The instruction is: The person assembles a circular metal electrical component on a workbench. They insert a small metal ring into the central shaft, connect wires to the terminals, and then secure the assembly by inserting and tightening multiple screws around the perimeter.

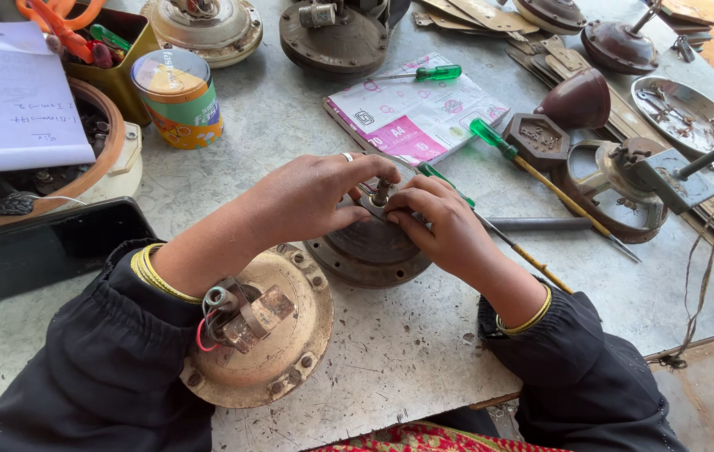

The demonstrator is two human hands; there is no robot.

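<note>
My left hand (311,197) and my right hand (440,224) meet over a dark round metal motor housing (365,255) on the grey table. Both sets of fingertips pinch a small flat metal piece (371,204) around the short shaft (381,192) at its centre. A ring is on my left hand, yellow bangles on both wrists. A beige round motor cover (277,351) with red and grey wires (210,322) lies under my left forearm. A green-handled screwdriver (524,251) runs under my right hand.
A longer green-handled screwdriver (541,180), a pink and white packet (415,117), a round tin (179,96), a yellow tool box (114,75), paper on a bowl (14,100), a black phone (39,247) and several rusty fan parts (616,176) crowd the table. Table edge runs bottom right.
</note>
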